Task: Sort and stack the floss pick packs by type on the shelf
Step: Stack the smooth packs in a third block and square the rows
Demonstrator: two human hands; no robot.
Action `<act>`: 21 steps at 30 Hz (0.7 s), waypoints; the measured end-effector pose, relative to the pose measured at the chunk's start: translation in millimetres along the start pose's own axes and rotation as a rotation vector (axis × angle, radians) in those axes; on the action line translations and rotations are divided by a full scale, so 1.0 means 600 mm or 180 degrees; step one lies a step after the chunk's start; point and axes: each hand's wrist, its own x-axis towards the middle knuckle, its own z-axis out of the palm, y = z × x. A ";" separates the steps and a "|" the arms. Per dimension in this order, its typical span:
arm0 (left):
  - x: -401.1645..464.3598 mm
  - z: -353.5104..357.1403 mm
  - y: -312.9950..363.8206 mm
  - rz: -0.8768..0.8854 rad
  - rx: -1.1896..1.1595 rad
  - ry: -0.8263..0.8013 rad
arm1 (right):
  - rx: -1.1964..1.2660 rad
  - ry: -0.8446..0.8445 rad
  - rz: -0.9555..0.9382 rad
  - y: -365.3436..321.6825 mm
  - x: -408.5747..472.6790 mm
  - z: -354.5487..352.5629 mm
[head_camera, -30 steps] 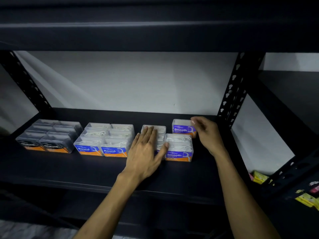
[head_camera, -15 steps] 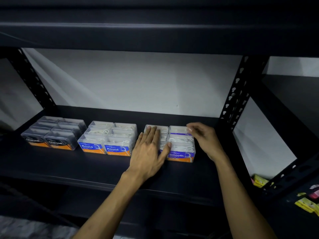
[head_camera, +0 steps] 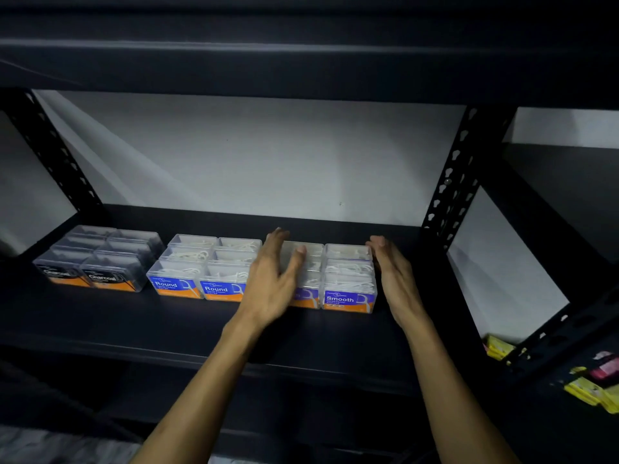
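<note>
1. The Smooth packs (head_camera: 348, 279) stand in two columns at the right of the dark shelf (head_camera: 134, 323), labels facing front.
2. The left hand (head_camera: 273, 279) lies with straight fingers along their left side, the thumb on top (one label is hidden behind it).
3. The right hand (head_camera: 395, 279), fingers straight and together, is against their right side.
4. Leftward are the Round packs (head_camera: 204, 266), then the Charcoal packs (head_camera: 97, 256).

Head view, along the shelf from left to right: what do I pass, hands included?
Charcoal packs → Round packs → left hand, lying on the Smooth group's left column → Smooth packs → right hand at their right side → shelf post → yellow packets on the next shelf.
</note>
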 end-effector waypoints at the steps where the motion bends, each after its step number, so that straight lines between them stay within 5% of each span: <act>1: 0.006 -0.001 0.002 -0.0138 -0.0098 0.0004 | -0.0001 0.0018 0.0070 0.003 -0.003 0.004; 8: 0.021 0.015 0.002 -0.0639 0.0223 -0.0033 | -0.0027 -0.0180 0.0346 0.007 -0.011 0.020; 21: 0.004 0.022 -0.008 -0.0609 -0.0076 0.0218 | 0.0492 -0.0203 0.0411 0.004 -0.015 0.024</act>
